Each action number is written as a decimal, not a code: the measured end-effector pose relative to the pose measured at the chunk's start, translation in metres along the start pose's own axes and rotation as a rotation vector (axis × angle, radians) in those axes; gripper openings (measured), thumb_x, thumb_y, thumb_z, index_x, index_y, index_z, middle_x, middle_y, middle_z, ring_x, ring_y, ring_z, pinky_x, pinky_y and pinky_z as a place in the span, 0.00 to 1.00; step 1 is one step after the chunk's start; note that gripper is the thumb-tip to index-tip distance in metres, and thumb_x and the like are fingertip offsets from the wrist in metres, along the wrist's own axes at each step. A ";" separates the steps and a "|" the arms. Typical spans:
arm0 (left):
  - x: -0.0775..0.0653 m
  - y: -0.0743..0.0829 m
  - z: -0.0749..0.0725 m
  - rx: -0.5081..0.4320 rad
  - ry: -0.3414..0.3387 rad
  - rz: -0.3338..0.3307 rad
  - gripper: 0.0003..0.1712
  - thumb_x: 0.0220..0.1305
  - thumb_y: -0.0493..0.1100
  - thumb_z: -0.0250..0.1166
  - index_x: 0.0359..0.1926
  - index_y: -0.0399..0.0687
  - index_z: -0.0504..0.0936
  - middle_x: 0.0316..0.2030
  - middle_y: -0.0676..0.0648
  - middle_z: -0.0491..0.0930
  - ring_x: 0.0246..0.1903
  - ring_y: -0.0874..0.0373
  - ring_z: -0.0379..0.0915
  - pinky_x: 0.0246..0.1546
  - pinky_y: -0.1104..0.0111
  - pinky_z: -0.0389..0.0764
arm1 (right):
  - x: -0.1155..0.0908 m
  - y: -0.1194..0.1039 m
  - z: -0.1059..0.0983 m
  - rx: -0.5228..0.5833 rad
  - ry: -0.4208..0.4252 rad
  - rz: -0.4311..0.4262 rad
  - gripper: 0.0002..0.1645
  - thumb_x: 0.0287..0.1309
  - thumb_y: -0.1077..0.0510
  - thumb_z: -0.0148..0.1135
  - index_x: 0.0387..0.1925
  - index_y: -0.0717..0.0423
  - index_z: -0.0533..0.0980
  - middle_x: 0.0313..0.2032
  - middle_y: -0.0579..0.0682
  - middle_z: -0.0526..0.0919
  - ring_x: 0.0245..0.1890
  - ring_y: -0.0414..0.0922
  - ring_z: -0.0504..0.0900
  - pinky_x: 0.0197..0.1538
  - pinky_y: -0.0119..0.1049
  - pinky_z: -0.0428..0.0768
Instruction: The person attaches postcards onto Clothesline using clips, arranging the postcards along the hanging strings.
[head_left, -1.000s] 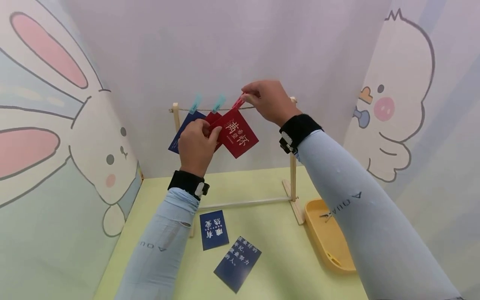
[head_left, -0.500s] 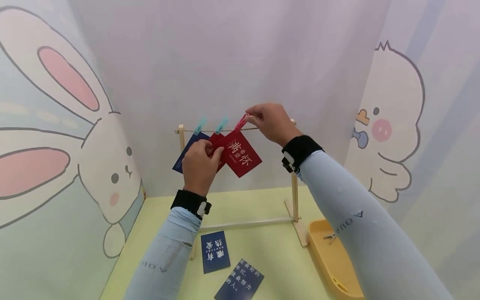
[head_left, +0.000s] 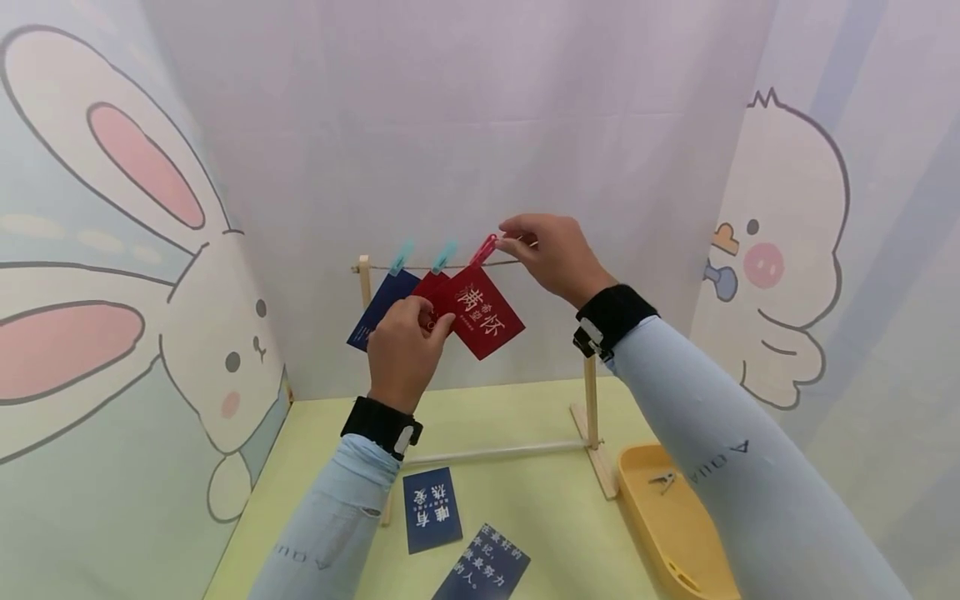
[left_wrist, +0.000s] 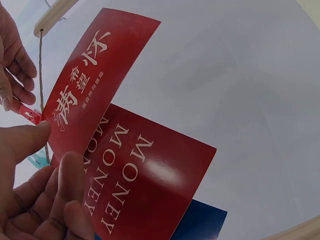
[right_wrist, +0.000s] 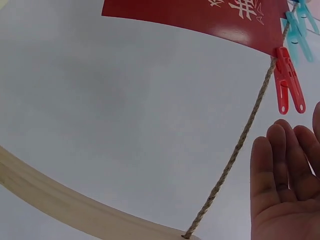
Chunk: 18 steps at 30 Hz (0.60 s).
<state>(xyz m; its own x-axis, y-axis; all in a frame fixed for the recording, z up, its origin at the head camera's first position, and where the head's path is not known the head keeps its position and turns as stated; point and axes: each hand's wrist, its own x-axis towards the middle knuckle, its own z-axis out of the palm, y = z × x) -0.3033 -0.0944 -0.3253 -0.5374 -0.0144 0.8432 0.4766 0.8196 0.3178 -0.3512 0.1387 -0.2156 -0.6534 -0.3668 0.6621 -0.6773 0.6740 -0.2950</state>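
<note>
Fingers [right_wrist: 262,172] of the right hand [head_left: 555,254] are standing nearly straight and holding nothing, the tips just beside the red clip [right_wrist: 285,65] and, in the right wrist view, apart from it. From them the red clip is lying left and slightly down in the head view, its long axis slanting up to the right, handles pointing at this nearer hand. Its mouth is biting a corner of the red card [head_left: 483,312] at the rope [right_wrist: 240,142], so the card is hanging askew, below and left of those fingers. The left hand [head_left: 405,354] is staying at the card's left side, thumb and loosely bent fingers parted, no pinch showing; whether the thumb is touching the card is not clear.

Farther left, teal clips [head_left: 445,257] are holding the MONEY card [left_wrist: 165,150] and a blue card [head_left: 390,300], the red card overlapping the MONEY card. Below, two printed cards [head_left: 432,510] are lying on the table [head_left: 525,500], a tray [head_left: 682,533] sitting at the right.

Half a second ago the right fingers were covering the red clip's handle end; now that end is showing bare, while the left hand is hardly shifting against the cards.
</note>
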 end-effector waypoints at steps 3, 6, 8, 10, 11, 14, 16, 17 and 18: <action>-0.004 0.000 0.000 -0.007 -0.013 0.009 0.20 0.57 0.55 0.68 0.41 0.44 0.80 0.30 0.50 0.78 0.27 0.63 0.68 0.30 0.61 0.83 | -0.003 0.001 -0.002 0.006 0.026 -0.025 0.21 0.60 0.47 0.61 0.54 0.49 0.77 0.46 0.44 0.82 0.39 0.35 0.77 0.42 0.34 0.81; -0.007 0.001 -0.001 -0.004 -0.028 0.016 0.21 0.56 0.55 0.68 0.42 0.44 0.80 0.31 0.49 0.79 0.28 0.63 0.69 0.30 0.62 0.83 | -0.007 0.002 -0.003 0.005 0.047 -0.055 0.21 0.60 0.47 0.61 0.53 0.49 0.78 0.45 0.44 0.82 0.39 0.34 0.76 0.43 0.34 0.81; -0.009 0.003 -0.001 0.003 -0.037 0.020 0.21 0.56 0.56 0.68 0.42 0.44 0.81 0.32 0.49 0.80 0.29 0.62 0.71 0.30 0.61 0.84 | -0.009 0.002 -0.003 0.000 0.060 -0.077 0.21 0.60 0.47 0.62 0.52 0.49 0.78 0.44 0.44 0.82 0.38 0.34 0.76 0.43 0.34 0.81; -0.011 0.005 -0.002 0.011 -0.047 0.027 0.22 0.56 0.56 0.68 0.43 0.45 0.80 0.34 0.49 0.81 0.30 0.61 0.73 0.31 0.59 0.84 | -0.012 0.003 -0.004 -0.006 0.075 -0.097 0.21 0.59 0.47 0.62 0.52 0.50 0.78 0.44 0.44 0.82 0.38 0.34 0.76 0.43 0.34 0.81; -0.013 0.006 -0.001 0.013 -0.052 0.029 0.22 0.56 0.56 0.67 0.43 0.46 0.80 0.34 0.49 0.81 0.31 0.61 0.73 0.32 0.58 0.84 | -0.013 0.003 -0.005 -0.009 0.081 -0.103 0.21 0.59 0.47 0.62 0.52 0.50 0.78 0.44 0.44 0.82 0.38 0.34 0.76 0.43 0.35 0.81; -0.017 0.009 0.000 0.008 -0.064 0.044 0.22 0.56 0.56 0.68 0.44 0.47 0.80 0.35 0.50 0.82 0.32 0.62 0.73 0.33 0.57 0.83 | -0.021 0.003 -0.007 -0.014 0.099 -0.121 0.22 0.59 0.47 0.63 0.52 0.51 0.77 0.44 0.46 0.81 0.39 0.35 0.76 0.43 0.36 0.81; -0.022 0.011 0.002 -0.009 -0.074 0.056 0.22 0.55 0.55 0.69 0.44 0.46 0.79 0.34 0.50 0.81 0.31 0.63 0.72 0.34 0.57 0.83 | -0.028 0.005 -0.009 -0.017 0.105 -0.127 0.22 0.58 0.48 0.64 0.52 0.52 0.77 0.44 0.47 0.81 0.39 0.35 0.76 0.42 0.37 0.82; -0.025 0.013 0.004 -0.016 -0.081 0.063 0.22 0.54 0.54 0.70 0.44 0.46 0.79 0.34 0.50 0.81 0.31 0.63 0.72 0.34 0.57 0.83 | -0.034 0.006 -0.010 -0.018 0.104 -0.128 0.22 0.58 0.48 0.64 0.52 0.52 0.77 0.44 0.48 0.81 0.38 0.35 0.76 0.42 0.37 0.82; -0.028 0.014 0.005 -0.022 -0.088 0.070 0.22 0.54 0.54 0.70 0.45 0.46 0.79 0.33 0.50 0.81 0.30 0.63 0.72 0.34 0.58 0.83 | -0.039 0.007 -0.011 -0.019 0.102 -0.129 0.22 0.58 0.48 0.64 0.52 0.53 0.77 0.44 0.48 0.81 0.38 0.35 0.76 0.41 0.37 0.82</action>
<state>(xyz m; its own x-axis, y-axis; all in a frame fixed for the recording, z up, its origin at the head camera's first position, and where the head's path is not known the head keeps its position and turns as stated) -0.2852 -0.0794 -0.3461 -0.5606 0.0939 0.8227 0.5297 0.8044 0.2692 -0.3269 0.1652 -0.2361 -0.5230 -0.3847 0.7606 -0.7464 0.6375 -0.1909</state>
